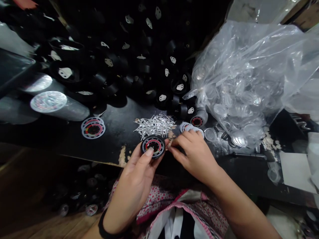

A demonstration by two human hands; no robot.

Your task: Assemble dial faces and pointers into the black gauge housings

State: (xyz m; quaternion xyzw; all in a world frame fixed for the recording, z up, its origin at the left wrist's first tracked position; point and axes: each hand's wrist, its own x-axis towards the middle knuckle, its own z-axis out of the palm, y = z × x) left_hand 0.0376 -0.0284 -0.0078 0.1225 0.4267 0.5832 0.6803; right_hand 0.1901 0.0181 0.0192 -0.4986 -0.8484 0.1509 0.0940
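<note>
My left hand (pixel 136 181) grips a round black gauge (pixel 153 146) with a red and white dial face, thumb resting on its front rim. My right hand (pixel 193 153) is closed in a pinch right beside the gauge's right edge; what the fingertips hold is too small to make out. Just behind the gauge lies a heap of small white pointer needles (pixel 155 124) on the black worktable (pixel 117 132).
A big pile of black gauge housings (pixel 129 59) fills the back of the table. A clear plastic bag of transparent lens covers (pixel 249 83) sits at right. Printed dial discs (pixel 93 128) lie at left, more dial discs (pixel 185 126) behind my right hand. Stacked dial rolls (pixel 50 103) lie far left.
</note>
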